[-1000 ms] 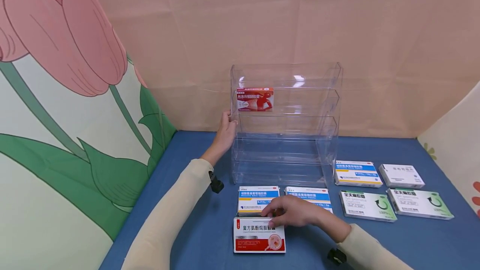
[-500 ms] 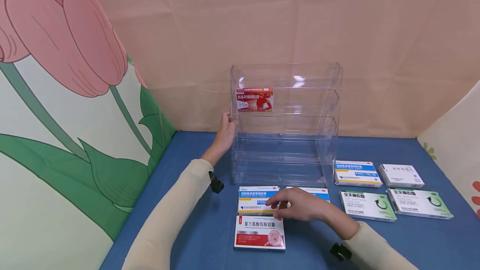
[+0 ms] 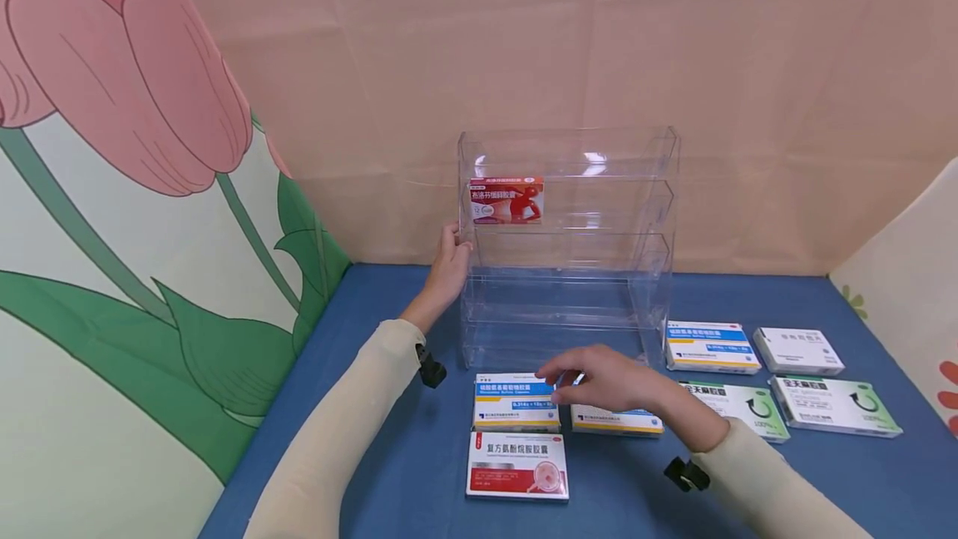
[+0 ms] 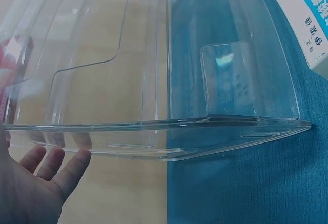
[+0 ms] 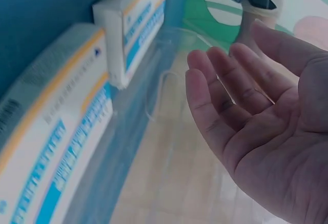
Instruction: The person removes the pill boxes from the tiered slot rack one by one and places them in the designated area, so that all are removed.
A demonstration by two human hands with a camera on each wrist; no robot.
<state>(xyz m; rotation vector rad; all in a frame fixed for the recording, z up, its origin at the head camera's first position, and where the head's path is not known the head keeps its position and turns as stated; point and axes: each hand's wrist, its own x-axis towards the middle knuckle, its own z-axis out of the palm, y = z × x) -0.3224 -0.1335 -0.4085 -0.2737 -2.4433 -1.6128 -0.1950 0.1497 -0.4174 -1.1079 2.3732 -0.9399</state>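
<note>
My left hand [image 3: 449, 254] rests with straight fingers against the left side wall of a clear acrylic tiered rack [image 3: 569, 306]; the left wrist view shows those fingers [image 4: 61, 170] flat on the rack's wall [image 4: 154, 126]. An orange-red box [image 3: 506, 200] stands on an upper tier at the left. My right hand [image 3: 572, 374] hovers, relaxed and holding nothing, over two blue-and-white boxes [image 3: 515, 402] [image 3: 617, 421], partly hiding the right one. A red-and-white box [image 3: 516, 466] lies flat in front of them. In the right wrist view the palm [image 5: 256, 111] is bare, beside the blue boxes [image 5: 51, 131].
On the blue table [image 3: 389, 456], right of the rack, lie another blue-and-white box [image 3: 711, 346], a white box [image 3: 797, 350] and two green-and-white boxes [image 3: 737, 407] [image 3: 834, 406]. A tulip-printed panel [image 3: 112, 231] closes the left side and a beige wall [image 3: 524, 40] the back.
My right hand left the red-and-white box and moved up and to the right, over the blue boxes toward the rack. The left hand stayed on the rack.
</note>
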